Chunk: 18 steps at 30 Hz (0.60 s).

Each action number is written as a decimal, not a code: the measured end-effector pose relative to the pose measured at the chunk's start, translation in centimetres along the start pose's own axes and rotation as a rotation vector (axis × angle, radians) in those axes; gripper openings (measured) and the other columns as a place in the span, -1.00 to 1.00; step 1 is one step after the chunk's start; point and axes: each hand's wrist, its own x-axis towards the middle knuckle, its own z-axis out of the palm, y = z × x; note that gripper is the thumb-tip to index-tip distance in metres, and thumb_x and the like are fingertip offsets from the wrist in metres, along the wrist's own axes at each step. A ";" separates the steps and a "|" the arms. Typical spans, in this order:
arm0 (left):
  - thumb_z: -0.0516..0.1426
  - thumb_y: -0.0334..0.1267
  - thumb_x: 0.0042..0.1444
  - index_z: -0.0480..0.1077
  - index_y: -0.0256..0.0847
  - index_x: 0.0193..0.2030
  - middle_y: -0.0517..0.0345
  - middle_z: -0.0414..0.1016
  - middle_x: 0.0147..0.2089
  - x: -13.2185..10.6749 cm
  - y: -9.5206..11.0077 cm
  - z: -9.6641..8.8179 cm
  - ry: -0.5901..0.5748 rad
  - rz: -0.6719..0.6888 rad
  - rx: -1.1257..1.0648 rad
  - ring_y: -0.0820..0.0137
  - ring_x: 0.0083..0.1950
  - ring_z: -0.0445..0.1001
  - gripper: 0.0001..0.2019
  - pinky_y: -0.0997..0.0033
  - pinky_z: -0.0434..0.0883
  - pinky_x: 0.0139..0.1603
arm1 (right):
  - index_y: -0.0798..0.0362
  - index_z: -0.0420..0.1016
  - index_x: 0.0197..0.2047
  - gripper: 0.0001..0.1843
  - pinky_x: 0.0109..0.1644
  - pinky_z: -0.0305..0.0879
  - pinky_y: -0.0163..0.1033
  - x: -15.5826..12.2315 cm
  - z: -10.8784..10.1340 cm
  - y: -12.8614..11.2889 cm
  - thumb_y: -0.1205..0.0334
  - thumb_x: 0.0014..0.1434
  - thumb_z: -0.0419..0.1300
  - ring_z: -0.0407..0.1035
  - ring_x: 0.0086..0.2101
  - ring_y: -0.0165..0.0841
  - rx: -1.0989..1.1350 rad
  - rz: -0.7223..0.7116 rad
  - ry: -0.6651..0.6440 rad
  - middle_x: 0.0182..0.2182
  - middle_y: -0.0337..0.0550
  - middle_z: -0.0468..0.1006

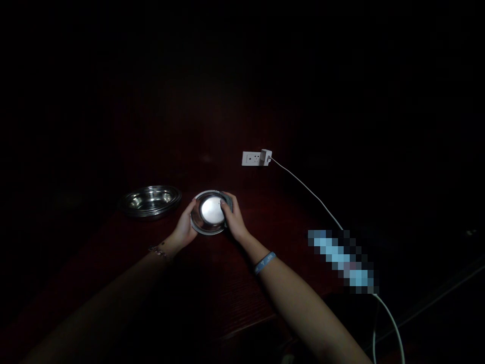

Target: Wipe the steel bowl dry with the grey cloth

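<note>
A shiny round metal dish point(207, 226) is held up between my two hands over the dark red table. My left hand point(185, 225) grips its left rim, with the thumb on the edge. At the opposite side, my right hand point(235, 218) has its thumb pressed on the dish's face. Part of a grey-green cloth point(229, 202) shows between my right fingers and the dish; the rest of it is hidden. To the left sits a stack of metal dishes point(151, 202), nested one in another.
The dark red table point(235, 293) has its front edge low in view. On the back wall is a white socket point(250, 158) with a plugged-in charger point(265, 155). Its white cable point(310, 192) runs down to the right, near a blurred-out bluish patch point(341, 260). The surroundings are very dark.
</note>
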 end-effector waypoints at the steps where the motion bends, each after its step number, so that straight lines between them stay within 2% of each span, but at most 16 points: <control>1: 0.05 -0.25 0.27 0.50 -0.26 -0.10 -0.01 0.66 -0.14 0.0 0.0 0.0 0.004 0.002 0.000 0.22 -0.02 0.62 -0.77 0.22 0.53 0.08 | -0.04 0.38 0.10 -0.53 0.33 0.13 -0.03 0.0 -0.1 0.0 -0.04 0.18 0.19 0.27 0.16 -0.20 0.009 0.006 -0.010 0.07 -0.09 0.45; 8: 0.05 -0.25 0.26 0.52 -0.26 -0.14 0.00 0.67 -0.18 0.1 -0.1 -0.1 0.011 0.002 -0.013 0.23 -0.04 0.62 -0.77 0.24 0.54 0.06 | -0.06 0.38 0.12 -0.55 0.34 0.11 -0.05 -0.1 -0.4 0.1 0.10 0.16 0.20 0.26 0.17 -0.20 0.024 -0.019 -0.034 0.07 -0.13 0.46; 18: 0.05 -0.26 0.25 0.52 -0.27 -0.24 -0.01 0.67 -0.22 0.0 0.1 0.1 0.015 -0.015 -0.041 0.20 0.00 0.61 -0.78 0.24 0.54 0.07 | -0.07 0.37 0.13 -0.54 0.33 0.11 -0.05 -0.2 -0.4 0.0 0.11 0.15 0.20 0.25 0.18 -0.20 0.003 -0.049 -0.043 0.07 -0.13 0.46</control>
